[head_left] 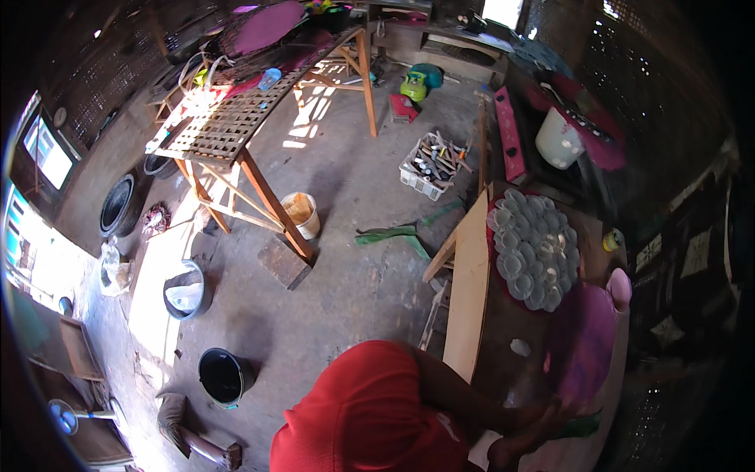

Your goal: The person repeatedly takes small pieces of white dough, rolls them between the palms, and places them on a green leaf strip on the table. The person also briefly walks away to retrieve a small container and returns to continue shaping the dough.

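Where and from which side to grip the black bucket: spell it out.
Grip the black bucket by its rim, probably best from above on its right, toward the red shirt: it looks upright, its round mouth faces up, and nothing covers the edge there.

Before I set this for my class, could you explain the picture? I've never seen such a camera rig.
There's no machine here: a person works with bare hands. A wide fisheye camera on their head took this single picture, so straight edges bend. The red shirt at the bottom appears to be the wearer's own. The upper hand and lower hand are close together at lower right. On the table sit many clear, round containers, clustered together, and a flat purple item. A green strip shows beside the hands; it's too dark to tell whether it's gripped.
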The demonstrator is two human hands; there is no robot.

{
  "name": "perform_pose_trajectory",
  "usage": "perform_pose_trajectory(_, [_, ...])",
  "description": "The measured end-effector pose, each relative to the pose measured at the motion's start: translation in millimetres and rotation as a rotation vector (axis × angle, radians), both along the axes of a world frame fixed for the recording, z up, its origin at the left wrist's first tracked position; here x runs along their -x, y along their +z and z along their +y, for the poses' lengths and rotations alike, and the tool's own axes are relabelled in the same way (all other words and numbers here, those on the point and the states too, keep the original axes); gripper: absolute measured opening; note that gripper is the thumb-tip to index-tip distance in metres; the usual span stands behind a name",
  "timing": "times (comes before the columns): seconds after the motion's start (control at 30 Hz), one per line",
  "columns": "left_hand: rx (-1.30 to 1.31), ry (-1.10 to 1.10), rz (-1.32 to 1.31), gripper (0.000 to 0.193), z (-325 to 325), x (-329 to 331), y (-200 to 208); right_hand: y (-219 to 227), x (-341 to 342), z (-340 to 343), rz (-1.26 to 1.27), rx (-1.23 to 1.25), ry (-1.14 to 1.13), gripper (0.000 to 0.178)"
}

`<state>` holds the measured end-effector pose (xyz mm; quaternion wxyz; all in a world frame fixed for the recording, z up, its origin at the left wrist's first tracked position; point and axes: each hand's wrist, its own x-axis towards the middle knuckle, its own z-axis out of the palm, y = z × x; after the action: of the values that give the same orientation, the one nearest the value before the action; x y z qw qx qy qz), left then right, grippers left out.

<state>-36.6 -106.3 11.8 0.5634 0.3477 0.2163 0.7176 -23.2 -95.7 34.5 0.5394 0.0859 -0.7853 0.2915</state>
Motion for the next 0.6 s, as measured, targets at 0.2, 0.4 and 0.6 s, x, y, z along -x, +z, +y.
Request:
perform_pose_trajectory(0.2, [-0.043, -0.092, -0.135, 0.075, 1, 9, -44, 2, -16, 17, -0.177, 0.550, 0.423, 0.082])
perform_pose_trajectory(0.4, [-0.009, 0.061, -0.299, 0.079, -33, 69, -88, -40, -63, 80, -0.791, 0.891, -0.058, 0.060])
perform_pose_trajectory(0.6, [0.312, 0.242, -0.176, 0.078, -69, 128, -91, -122, -105, 80, -1.243, -0.212, -0.729, 0.077])
